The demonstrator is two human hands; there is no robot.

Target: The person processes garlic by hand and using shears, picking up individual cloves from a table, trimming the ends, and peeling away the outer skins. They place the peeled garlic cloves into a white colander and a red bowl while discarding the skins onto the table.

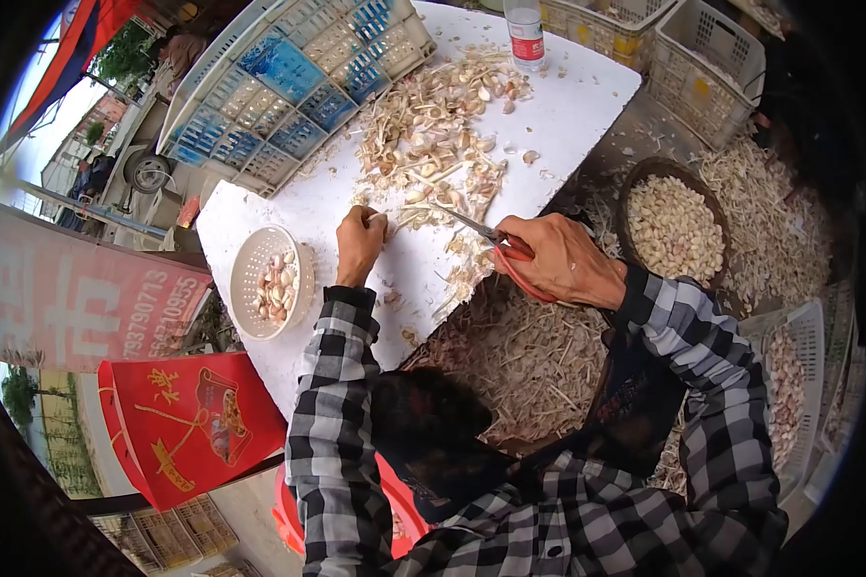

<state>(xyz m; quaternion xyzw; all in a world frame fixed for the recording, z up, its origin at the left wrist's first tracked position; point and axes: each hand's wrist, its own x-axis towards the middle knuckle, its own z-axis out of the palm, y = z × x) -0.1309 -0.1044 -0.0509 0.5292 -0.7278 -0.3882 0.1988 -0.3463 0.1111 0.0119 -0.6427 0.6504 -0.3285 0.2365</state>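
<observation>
My right hand (563,258) is closed round the red handles of a pair of scissors (522,262), whose metal blades point up and left over the white table (573,111). Closed, with fingertips pressed together, my left hand (360,242) is above the table beside the garlic pile; whatever it may hold is too small to name. Loose cloves, stalks and skins form the garlic pile (433,135) beyond both hands. Left of my left hand stands a white perforated basket (303,288) with some garlic cloves (277,288) in it.
A plastic crate (298,82) leans at the table's back left, near a bottle (524,38). A round basket of peeled cloves (674,229) stands right of my right hand. Red bag (197,418) at lower left; crates (707,72) at back right; stalks and skins (520,370) below the table edge.
</observation>
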